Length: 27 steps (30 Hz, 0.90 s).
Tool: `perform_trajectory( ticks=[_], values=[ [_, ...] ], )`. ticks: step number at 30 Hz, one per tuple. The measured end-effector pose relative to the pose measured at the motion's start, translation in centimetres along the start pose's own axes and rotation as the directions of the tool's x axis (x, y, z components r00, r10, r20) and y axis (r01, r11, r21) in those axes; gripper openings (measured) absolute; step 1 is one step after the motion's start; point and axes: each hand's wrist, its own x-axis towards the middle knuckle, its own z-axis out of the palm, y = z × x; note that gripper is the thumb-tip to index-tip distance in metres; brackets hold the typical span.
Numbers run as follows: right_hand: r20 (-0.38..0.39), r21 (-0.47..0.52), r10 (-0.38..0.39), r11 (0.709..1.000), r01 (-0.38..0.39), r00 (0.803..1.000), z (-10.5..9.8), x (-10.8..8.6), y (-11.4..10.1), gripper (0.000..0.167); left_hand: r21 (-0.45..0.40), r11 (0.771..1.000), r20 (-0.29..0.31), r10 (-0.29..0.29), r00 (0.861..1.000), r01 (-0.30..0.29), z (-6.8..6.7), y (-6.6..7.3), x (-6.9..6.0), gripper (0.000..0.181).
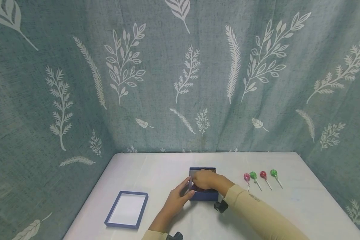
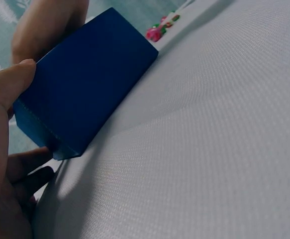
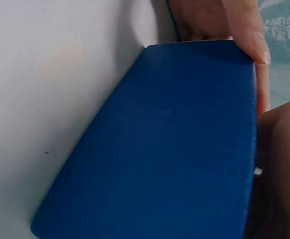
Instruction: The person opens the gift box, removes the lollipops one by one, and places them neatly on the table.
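A blue open-topped box (image 1: 204,196) stands on the white table, its front wall facing me. My left hand (image 1: 175,201) grips its left side, the thumb at the front corner and the fingers along the left wall; the left wrist view shows that thumb (image 2: 23,79) on the upper edge. Down inside the box reaches my right hand (image 1: 208,180), knuckles up, its fingertips hidden by the walls. Something dark red (image 1: 198,188) shows below it, too small to identify. In the right wrist view the box's front wall (image 3: 159,139) blocks most of the right hand (image 3: 289,159).
Left of the box lies a blue-rimmed lid (image 1: 126,210), white inside face up. Several lollipops in a row lie to the right, among them a pink one (image 1: 247,177), a red one (image 1: 263,174) and a green one (image 1: 274,173). A leaf-patterned curtain (image 1: 168,83) surrounds the table.
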Motion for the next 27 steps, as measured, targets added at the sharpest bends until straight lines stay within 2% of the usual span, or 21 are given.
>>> perform_trajectory(
  ticks=[3, 7, 12, 15, 18, 23, 27],
  values=[
    [-0.022, 0.001, -0.039, 0.999, 0.039, 0.999, 0.0, 0.0, -0.1, 0.025, -0.005, 1.000, -0.001, 0.006, 1.000, -0.006, -0.1, 0.0, 0.0, 0.059],
    [-0.026, -0.050, -0.051, 0.998, 0.050, 0.998, 0.5, 0.1, -0.2, 0.018, -0.008, 1.000, -0.008, 0.005, 1.000, -0.005, 0.0, -0.2, -0.1, 0.061],
    [0.009, -0.003, -0.053, 0.999, 0.053, 0.999, 1.0, 0.2, -0.4, 0.024, 0.008, 0.999, 0.015, -0.033, 0.999, 0.033, 0.0, -0.2, -0.5, 0.066],
    [0.019, 0.021, -0.073, 0.997, 0.072, 0.997, 1.2, 0.6, -0.4, 0.020, 0.000, 0.999, 0.016, -0.044, 0.999, 0.044, -0.1, 0.0, -0.6, 0.068],
    [0.012, 0.022, -0.081, 0.997, 0.080, 0.997, 1.1, 0.8, -0.3, 0.012, 0.002, 1.000, 0.011, -0.030, 0.999, 0.030, -0.1, 0.1, -0.5, 0.067],
    [-0.013, 0.029, -0.038, 0.999, 0.038, 0.999, 0.7, 0.5, 0.2, 0.026, 0.034, 0.999, 0.007, -0.018, 1.000, 0.017, 0.1, -0.2, -0.2, 0.064],
    [-0.050, 0.058, -0.029, 0.998, 0.032, 0.998, -0.3, 0.0, 0.6, 0.030, 0.022, 1.000, 0.002, -0.015, 1.000, 0.015, -0.1, -0.1, -0.1, 0.062]
  ],
)
